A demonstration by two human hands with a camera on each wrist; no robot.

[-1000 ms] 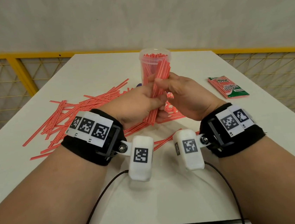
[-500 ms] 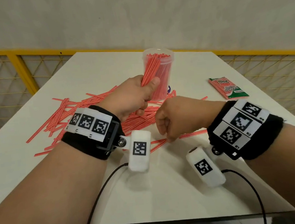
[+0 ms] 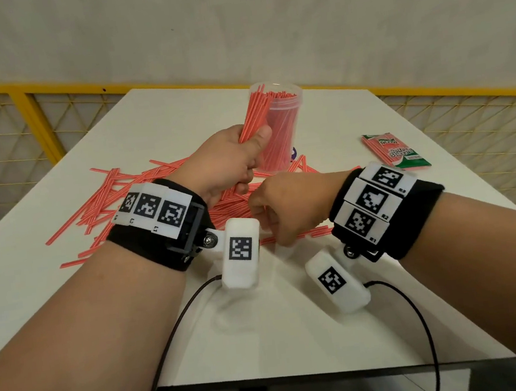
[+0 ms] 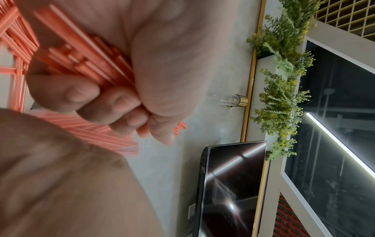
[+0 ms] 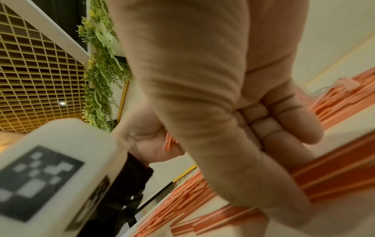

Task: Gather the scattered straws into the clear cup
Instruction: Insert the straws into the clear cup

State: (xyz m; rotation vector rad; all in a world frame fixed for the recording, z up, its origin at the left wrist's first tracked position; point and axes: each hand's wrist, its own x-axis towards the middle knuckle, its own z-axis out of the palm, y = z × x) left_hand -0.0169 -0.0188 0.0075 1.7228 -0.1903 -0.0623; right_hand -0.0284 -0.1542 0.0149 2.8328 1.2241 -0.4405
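One bundle of straws (image 3: pixel 252 117) sat gripped in your left hand (image 3: pixel 224 163) beside the cup (image 3: pixel 279 128), your right hand (image 3: pixel 290 207) curled over loose straws (image 3: pixel 115 198) on the surface (image 3: pixel 282 337), grasp unclear; next, tip the bundle into the rim.
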